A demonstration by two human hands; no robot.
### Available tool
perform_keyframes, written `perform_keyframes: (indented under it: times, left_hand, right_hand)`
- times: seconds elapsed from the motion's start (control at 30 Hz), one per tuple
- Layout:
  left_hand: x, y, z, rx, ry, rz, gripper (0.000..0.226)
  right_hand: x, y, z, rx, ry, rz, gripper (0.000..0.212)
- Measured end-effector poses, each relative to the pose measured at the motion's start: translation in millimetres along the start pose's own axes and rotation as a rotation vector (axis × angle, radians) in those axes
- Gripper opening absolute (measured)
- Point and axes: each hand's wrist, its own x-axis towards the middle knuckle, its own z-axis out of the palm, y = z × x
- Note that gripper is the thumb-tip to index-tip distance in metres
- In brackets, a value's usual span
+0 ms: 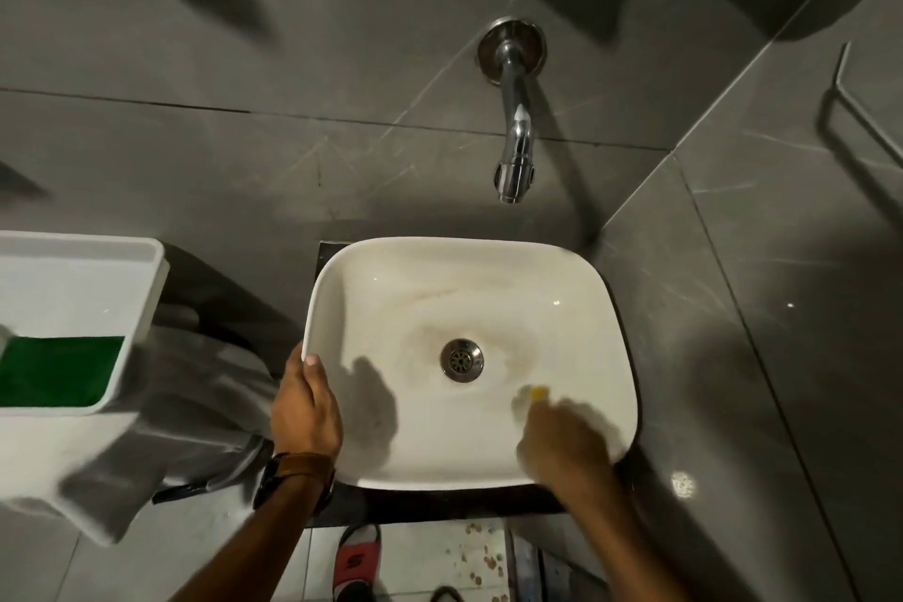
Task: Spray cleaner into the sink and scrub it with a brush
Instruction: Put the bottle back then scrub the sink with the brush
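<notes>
A white square sink (pixel 562 274) sits on a dark counter, with brownish stains around its metal drain (pixel 462 359). My left hand (pixel 303 411) grips the sink's left rim, thumb over the edge; a watch with a brown strap is on that wrist. My right hand (pixel 562 445) is blurred inside the basin at the front right, closed on a small yellow scrubber (pixel 537 392) that pokes out past the fingers onto the sink's surface. No spray bottle shows.
A chrome wall tap (pixel 515 161) hangs over the sink's back edge. A white tray (pixel 146 288) with a green pad (pixel 58 372) stands at the left, above a grey cloth (pixel 185 416). Grey tiled walls close in behind and right. A red sandal (pixel 356 562) is on the floor.
</notes>
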Motion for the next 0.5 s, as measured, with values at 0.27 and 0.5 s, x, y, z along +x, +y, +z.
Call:
perform_keyframes:
  times: [0.27,0.5]
  left_hand:
    - [-1.2,-1.9,0.1,0.006,0.009,0.04,0.052]
    - [-2.2,1.9,-1.0,0.006,-0.011,-0.014,0.053]
  right_hand:
    - [61.0,-140.5,26.8,0.209,0.028,-0.348,0.033]
    - [61.4,-2.0,43.1,0.082,0.109,0.065,0.029]
